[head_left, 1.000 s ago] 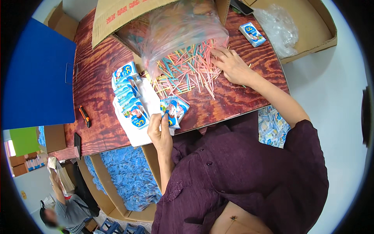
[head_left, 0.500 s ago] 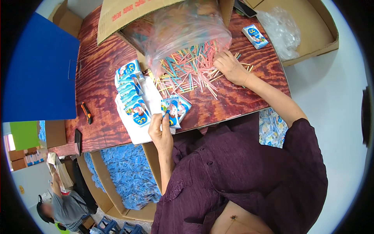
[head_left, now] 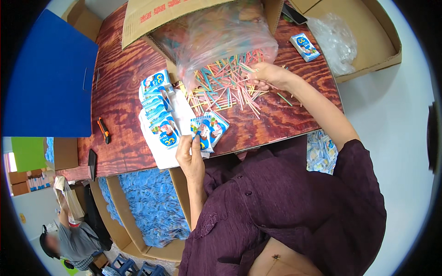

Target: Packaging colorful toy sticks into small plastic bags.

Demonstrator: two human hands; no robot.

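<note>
Gathering sticks seems the step in hand: the right hand curls closed around a few, beside the bag; the left hand pinches a packet near the table's edge. Lifting sticks clear calls for a snug hold.

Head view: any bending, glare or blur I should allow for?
Head view: edge of the table bows, corners black; head view, whitish glare streaks the clear bag behind the sticks, which look mostly distinct; head view, lower left, the other person's head is blurred.
</note>
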